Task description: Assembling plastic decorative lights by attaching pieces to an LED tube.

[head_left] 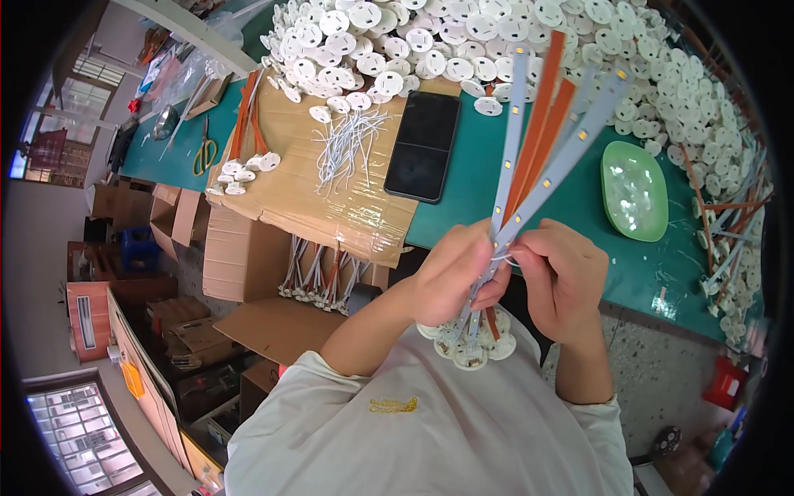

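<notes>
At the green table (637, 273), before the pale shirt (480, 422), is the bundle of LED strips (546, 183), likely light and springy, its diodes (584, 135) fragile. The left grip (451, 277) clamps its lower part, a sound hold; the right grip (562, 277) seemingly pinches a thin white tie (502, 257).

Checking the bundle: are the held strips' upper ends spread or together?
Spread: above the left hand, the orange strips and pale strips fan apart, gaps showing between some tips.
</notes>
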Available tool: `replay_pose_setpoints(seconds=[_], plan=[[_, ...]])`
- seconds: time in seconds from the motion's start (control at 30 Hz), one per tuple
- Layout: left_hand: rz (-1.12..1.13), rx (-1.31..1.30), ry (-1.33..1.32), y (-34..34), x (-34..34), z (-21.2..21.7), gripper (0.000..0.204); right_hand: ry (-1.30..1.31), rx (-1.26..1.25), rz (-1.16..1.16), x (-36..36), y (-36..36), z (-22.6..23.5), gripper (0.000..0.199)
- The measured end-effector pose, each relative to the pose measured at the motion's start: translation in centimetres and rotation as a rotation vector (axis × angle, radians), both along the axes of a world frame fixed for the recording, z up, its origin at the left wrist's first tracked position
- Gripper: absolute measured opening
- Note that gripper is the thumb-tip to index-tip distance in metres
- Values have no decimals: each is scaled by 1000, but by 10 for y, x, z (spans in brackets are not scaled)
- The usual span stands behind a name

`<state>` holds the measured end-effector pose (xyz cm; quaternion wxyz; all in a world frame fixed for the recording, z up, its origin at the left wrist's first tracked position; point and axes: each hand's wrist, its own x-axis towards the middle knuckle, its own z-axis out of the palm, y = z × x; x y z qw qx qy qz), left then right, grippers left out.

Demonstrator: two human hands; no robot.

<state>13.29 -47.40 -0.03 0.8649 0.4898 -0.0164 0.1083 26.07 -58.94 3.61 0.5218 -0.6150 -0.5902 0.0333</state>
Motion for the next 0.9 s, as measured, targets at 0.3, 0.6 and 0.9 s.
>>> replay_pose_setpoints(seconds=[0.3,0.6,0.9], plan=[[239,251,55,-3,12,-3,39,-133,-128,-121,-19,-14,-5,6],[98,-59,118,3,-1,-13,38,-229,61,92,0,1,-1,23],[75,18,191,-2,-4,0,42,-673,-142,26,2,5,-13,13]])
